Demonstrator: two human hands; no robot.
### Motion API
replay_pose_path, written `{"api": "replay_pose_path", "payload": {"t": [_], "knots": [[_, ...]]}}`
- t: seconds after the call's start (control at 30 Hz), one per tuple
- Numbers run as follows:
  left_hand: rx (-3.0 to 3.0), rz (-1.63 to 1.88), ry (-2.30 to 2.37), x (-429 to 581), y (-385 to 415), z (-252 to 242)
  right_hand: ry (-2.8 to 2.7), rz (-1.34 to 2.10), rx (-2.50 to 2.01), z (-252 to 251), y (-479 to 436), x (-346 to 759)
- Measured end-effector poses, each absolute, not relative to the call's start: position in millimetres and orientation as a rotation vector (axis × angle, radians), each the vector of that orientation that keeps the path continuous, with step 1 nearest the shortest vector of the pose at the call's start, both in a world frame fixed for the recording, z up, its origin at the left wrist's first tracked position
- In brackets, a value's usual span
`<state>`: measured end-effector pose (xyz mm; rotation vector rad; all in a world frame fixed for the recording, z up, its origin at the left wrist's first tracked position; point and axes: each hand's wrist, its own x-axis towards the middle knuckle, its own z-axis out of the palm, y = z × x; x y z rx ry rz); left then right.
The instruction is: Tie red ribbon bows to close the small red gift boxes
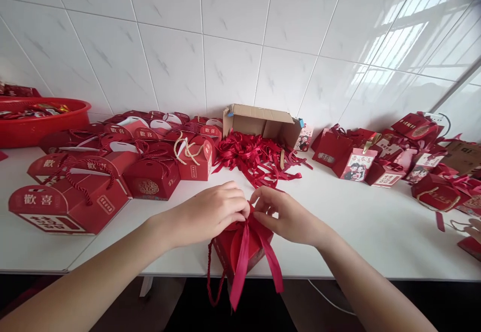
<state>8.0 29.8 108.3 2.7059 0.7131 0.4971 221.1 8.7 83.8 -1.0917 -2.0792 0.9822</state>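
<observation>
Close in front of me, at the table's front edge, sits a small red gift box [221, 249] with a twisted red cord hanging off its left side. A shiny red ribbon [241, 268] lies at its top, its two tails falling down the near side. My left hand [220, 209] has thumb and fingers closed on the ribbon above the box. From the right, my right hand [280, 214] reaches the same spot with curled fingers pinched at the ribbon. The fingers partly cover the box top and where the ribbon crosses.
A tipped cardboard box [259, 116] spills loose red ribbons [248, 154] behind my hands. Many red gift boxes [150, 171] crowd the left; finished-looking ribboned boxes [355, 164] stand at the right. A red basin [75, 116] is far left. Another person's hand [474, 229] shows at the right edge.
</observation>
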Motion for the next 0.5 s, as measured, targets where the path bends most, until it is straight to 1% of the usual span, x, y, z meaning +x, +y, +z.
{"api": "replay_pose_path", "payload": {"t": [0.17,0.37,0.5], "knots": [[2.716,0.456,0.84,0,32,104,-2.348,0.658,-0.852,79,1,225],[2.668,0.355,0.881,-2,34,103,-2.574,0.275,-0.774,64,2,229],[2.624,0.371,0.939,-3,36,103,-2.574,0.18,-0.724,60,5,229]]}}
